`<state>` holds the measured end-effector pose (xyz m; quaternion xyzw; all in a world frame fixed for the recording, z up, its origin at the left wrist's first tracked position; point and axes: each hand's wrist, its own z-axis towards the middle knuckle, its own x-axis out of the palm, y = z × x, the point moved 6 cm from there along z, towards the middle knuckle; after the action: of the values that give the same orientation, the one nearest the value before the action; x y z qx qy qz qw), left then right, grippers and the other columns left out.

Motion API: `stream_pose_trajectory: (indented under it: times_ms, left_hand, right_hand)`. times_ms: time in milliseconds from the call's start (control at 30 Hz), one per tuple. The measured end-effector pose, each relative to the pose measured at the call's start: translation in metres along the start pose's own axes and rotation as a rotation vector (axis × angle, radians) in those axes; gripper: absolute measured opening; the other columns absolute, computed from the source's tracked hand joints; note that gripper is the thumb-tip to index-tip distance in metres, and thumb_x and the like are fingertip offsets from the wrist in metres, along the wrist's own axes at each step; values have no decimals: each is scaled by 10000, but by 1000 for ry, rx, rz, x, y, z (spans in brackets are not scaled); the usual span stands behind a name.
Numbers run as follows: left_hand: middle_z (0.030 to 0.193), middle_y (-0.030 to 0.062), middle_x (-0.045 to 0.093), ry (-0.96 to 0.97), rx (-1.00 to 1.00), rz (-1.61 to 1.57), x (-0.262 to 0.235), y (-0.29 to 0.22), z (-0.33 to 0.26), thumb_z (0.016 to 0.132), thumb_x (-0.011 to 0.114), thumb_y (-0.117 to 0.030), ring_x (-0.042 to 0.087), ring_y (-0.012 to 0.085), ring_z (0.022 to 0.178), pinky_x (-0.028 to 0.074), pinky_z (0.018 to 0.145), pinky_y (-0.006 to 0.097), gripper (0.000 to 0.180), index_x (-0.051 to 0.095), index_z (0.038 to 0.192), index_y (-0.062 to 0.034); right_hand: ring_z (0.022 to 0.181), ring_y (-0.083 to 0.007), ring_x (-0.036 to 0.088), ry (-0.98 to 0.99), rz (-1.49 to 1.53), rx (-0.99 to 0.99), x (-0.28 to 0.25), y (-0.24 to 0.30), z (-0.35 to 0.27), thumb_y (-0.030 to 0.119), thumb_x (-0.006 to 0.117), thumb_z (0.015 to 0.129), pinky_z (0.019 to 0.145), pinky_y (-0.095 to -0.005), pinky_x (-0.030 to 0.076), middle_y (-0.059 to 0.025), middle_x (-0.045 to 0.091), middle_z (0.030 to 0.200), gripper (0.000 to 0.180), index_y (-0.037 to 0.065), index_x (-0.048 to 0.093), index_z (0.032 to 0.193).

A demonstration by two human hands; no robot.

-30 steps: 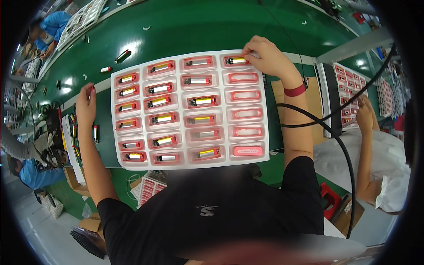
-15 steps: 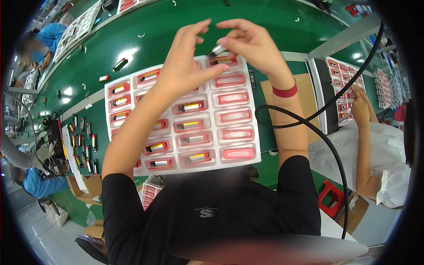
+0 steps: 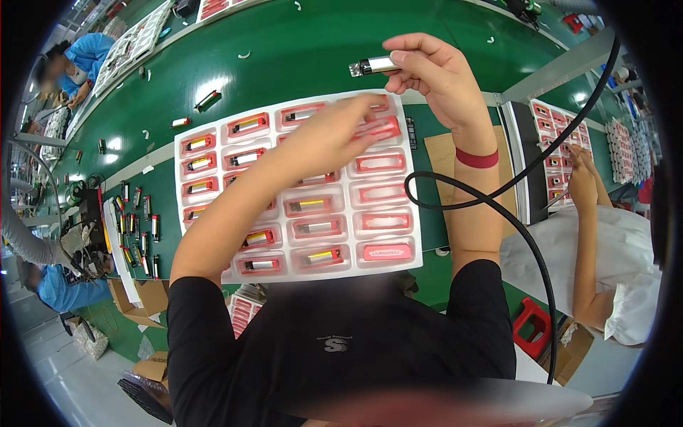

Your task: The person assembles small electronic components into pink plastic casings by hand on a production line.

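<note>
In my right hand [image 3: 441, 75], pinched between thumb and fingers, is a small cylindrical battery unit [image 3: 380, 65] with a silver body, a black band and a clear end. It is held level above the far right corner of a white tray [image 3: 345, 267]. My left hand [image 3: 348, 128] reaches across that tray, slightly blurred, its fingers closed on a red plastic shell [image 3: 384, 129] in the right column. Other pockets hold red shells, many with silver or yellow cylinders inside; a closed pink shell [image 3: 388, 252] lies in the near right pocket. My left forearm hides some middle pockets.
Loose battery units [image 3: 208, 99] lie on the green table [image 3: 299, 43], with several more grouped at the left. A black cable [image 3: 526, 235] loops past my right forearm. To the right, a co-worker's hands [image 3: 583, 178] are at another tray [image 3: 562, 135].
My right hand has moved right with the battery unit, now held level and clear of the tray. My left hand has come right and down onto the red shell.
</note>
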<state>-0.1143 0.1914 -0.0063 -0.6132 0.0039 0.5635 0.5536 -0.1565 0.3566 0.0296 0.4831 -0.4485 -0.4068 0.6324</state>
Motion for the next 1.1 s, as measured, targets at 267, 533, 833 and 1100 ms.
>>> stream_pose_trajectory:
  times_ms: [267, 533, 833, 1100]
  left_hand:
    - [1206, 114, 639, -359, -349, -1519, -50, 31, -60, 972, 580, -88, 634, 290, 1163, 574, 871, 439, 342, 523, 1310, -70]
    - [1010, 9, 604, -372, -329, -715, -70, 16, -65, 865, 772, -50, 624, 110, 866, 512, 778, 239, 345, 606, 1167, -65]
    - [1037, 52, 669, -414, -128, -381, -74, 7, -66, 851, 778, -57, 626, 143, 916, 505, 847, 287, 309, 711, 1153, -48]
    - [1010, 61, 682, -488, -274, -575, -69, 20, -73, 983, 686, -188, 643, 131, 870, 515, 801, 281, 201, 654, 1111, -37]
  right_hand:
    - [714, -125, 678, 32, 41, -9, 40, -7, -9, 124, 645, 992, 675, -262, 538, -81, 710, 903, 201, -15, 663, 1136]
    - [701, -122, 673, 41, 54, 55, 62, -16, -18, 123, 671, 975, 670, -250, 533, -73, 712, 866, 178, -22, 687, 1075]
    - [660, -122, 644, 109, 17, 79, 68, -23, -19, 111, 664, 977, 634, -252, 525, -80, 706, 859, 145, -19, 690, 1037]
    - [774, -124, 687, 131, -65, -12, 79, -13, -24, 60, 688, 952, 724, -246, 559, -69, 713, 930, 137, -31, 696, 1055]
